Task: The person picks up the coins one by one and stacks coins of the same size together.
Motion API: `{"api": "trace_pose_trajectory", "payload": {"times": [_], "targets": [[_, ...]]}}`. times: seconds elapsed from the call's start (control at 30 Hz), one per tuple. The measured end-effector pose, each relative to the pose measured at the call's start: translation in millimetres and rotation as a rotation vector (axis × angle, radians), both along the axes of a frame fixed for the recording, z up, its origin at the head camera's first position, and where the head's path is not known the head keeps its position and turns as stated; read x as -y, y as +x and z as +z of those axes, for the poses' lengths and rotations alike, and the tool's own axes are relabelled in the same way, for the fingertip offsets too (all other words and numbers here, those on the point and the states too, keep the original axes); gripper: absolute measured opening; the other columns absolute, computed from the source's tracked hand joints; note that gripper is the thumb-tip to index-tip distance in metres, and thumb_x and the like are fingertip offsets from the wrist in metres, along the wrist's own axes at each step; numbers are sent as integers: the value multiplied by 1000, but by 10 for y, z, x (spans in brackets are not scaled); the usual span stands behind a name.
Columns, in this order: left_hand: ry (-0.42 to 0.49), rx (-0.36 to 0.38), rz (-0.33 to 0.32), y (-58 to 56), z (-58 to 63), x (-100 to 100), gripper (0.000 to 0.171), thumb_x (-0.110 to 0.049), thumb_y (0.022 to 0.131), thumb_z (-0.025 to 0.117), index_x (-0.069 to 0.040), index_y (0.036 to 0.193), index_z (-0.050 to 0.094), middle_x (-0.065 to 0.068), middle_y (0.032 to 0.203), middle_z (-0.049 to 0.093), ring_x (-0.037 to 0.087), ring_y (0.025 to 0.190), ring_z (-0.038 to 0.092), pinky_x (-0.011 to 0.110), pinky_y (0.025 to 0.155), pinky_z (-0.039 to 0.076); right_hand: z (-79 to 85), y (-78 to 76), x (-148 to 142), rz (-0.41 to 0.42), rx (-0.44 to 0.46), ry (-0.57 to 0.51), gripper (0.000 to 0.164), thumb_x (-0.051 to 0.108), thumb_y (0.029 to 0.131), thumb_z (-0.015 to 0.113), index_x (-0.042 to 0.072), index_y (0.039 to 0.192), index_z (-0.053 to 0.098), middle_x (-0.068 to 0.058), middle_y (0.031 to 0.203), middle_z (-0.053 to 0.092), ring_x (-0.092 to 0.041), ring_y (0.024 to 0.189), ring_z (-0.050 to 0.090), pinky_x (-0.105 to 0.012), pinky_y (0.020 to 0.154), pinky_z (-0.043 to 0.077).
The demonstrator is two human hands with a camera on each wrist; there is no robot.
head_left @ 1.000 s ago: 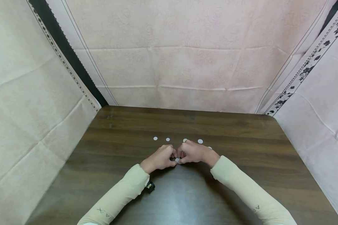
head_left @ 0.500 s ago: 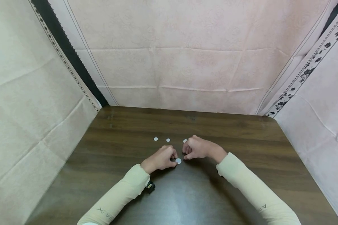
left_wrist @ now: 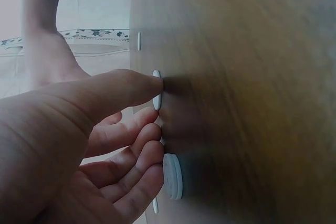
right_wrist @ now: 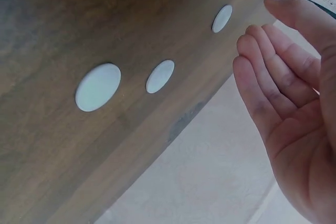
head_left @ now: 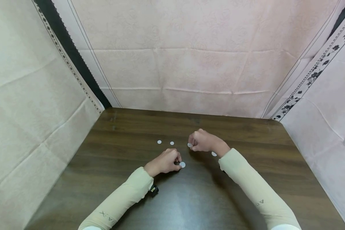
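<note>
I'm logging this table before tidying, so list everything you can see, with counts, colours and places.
Table: one, brown, centre.
Flat discs: six separately visible, white, five spread across it, one nearer the head camera.
Stack: one, whitish, low in the left wrist view; layers unclear.
Cloth panels: three, pale, behind and at both sides.
Dark strips: two, blackish, at the back corners.
Sleeves: two, cream, lower left and right.
Wrist devices: two, black, at the wrists.
Left hand: one, bare, at the nearest disc.
Right hand: one, bare, farther forward.
</note>
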State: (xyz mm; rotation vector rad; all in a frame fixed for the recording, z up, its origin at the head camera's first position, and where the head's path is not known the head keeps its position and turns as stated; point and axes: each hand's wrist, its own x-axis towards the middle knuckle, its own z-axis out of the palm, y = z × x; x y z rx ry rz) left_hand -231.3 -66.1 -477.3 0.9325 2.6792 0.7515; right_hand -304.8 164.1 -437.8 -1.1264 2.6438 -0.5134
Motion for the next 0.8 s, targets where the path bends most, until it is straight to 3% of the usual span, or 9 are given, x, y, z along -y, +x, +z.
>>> {"api": "trace_pose_trajectory", "payload": {"times": [0.2,0.3,0.47,0.53,0.67,0.8], "targets": [[-11,7,-3,1,3,5,12,-15,91,81,-5,96,76,4,96,68,13,87,58,28,78,52,2,-87,42,-46,7,76,19,7,93,78,-2,109,75,-13,102,79,-17,93,76,-34,83,62],[-12,-6,-8,-4,-4,6,11,-15,91,82,-6,95,76,4,95,68,12,86,58,28,77,52,-3,-122,59,-50,3,119,20,9,93,78,0,110,74,-7,96,77,-12,88,72,-31,81,61],[-9,-5,-8,-14,-5,4,11,-15,91,81,-6,96,76,4,96,68,12,87,58,28,77,52,-22,-160,89,-53,29,161,6,8,93,77,6,92,71,4,68,57,-6,63,47,-24,62,43],[-10,-5,-9,-17,-5,6,12,-15,91,81,-6,96,76,4,96,68,12,87,58,28,77,52,-37,-168,107,-49,40,175,13,6,93,76,8,83,68,5,62,46,-7,58,38,-24,58,35],[-11,-13,-15,-13,-8,10,12,-15,91,82,-6,94,75,4,96,68,13,86,58,27,77,51,-69,-183,137,-49,45,203,24,7,94,76,11,74,63,8,61,37,-7,57,33,-23,56,31],[-9,-20,-16,-12,-7,8,12,-15,90,82,-6,94,76,4,95,68,13,86,59,27,77,51,-84,-210,149,-60,56,227,24,11,95,78,13,74,66,8,59,38,-7,55,33,-23,55,32]]}}
